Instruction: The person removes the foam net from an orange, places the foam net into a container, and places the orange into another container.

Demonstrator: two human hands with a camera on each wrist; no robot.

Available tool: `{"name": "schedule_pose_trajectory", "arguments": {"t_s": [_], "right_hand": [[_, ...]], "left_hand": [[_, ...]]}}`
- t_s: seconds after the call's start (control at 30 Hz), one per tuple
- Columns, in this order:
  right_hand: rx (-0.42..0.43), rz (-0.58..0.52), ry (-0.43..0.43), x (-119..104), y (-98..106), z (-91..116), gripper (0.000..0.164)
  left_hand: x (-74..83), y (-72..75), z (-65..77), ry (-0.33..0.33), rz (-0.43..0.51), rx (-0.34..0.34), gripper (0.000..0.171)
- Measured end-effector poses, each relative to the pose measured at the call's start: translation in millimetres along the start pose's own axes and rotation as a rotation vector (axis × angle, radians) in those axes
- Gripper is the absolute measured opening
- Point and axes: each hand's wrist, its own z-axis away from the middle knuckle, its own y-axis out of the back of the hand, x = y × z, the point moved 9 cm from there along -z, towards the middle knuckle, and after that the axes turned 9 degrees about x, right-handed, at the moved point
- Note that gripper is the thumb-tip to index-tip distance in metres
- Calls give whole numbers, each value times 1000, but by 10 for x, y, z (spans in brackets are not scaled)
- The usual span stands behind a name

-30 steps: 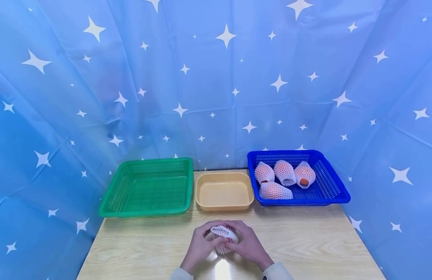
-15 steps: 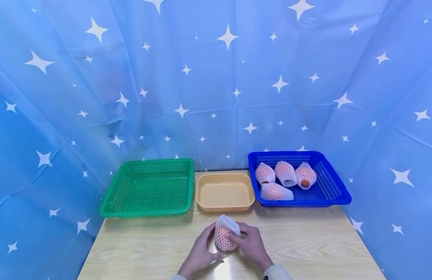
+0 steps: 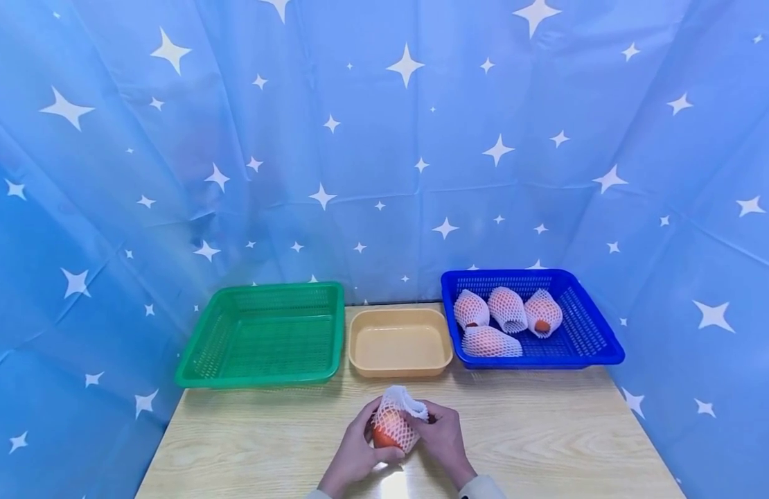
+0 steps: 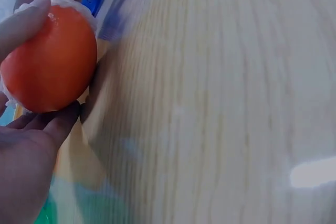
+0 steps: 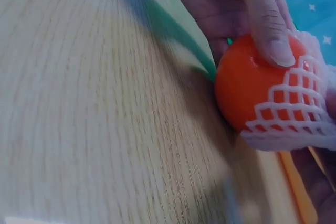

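Observation:
A smooth, round orange-red fruit (image 3: 383,439) is held above the front middle of the table, partly inside a white foam net sleeve (image 3: 398,398). My left hand (image 3: 352,449) grips the fruit, its thumb on the bare lower part. At the sleeve's upper right, my right hand (image 3: 445,438) pinches the netting. In the left wrist view the bare side of the fruit (image 4: 55,61) faces the camera, with the sleeve bunched behind it. The right wrist view has the foam net (image 5: 289,111) still covering one side; the right hand's fingers are mostly cut off there.
A green basket (image 3: 260,382) stands at the back left, and a beige tray (image 3: 400,371) in the back middle. To the right, a blue basket (image 3: 584,333) contains several net-wrapped fruits (image 3: 492,342). Behind the wooden table (image 3: 546,430) hangs a blue star-patterned curtain (image 3: 384,138).
The fruit has tilted in my hands and the sleeve has slid up and right, baring its lower left. My left hand has closed round the fruit; my right has moved to the sleeve's edge.

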Motion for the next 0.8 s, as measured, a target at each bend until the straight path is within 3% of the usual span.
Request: {"name": "schedule_pose_trajectory", "arguments": {"t_s": [0.07,0.23,0.5,0.6,0.8], "right_hand": [[-23,-11,-11,3,-17,3,15],[-91,31,-32,-37,-51,-2,18],[-120,39,104,-340,-4,-128,12],[-111,28,150,-467,50,-219,14],[-74,120,212,-701,200,-454,14]], "left_hand": [[-4,9,-3,8,15,1,101],[10,31,-4,-1,-52,7,105],[17,58,-3,22,-69,2,108],[28,61,2,10,-78,-4,99],[32,59,8,-5,-100,-6,79]]}}
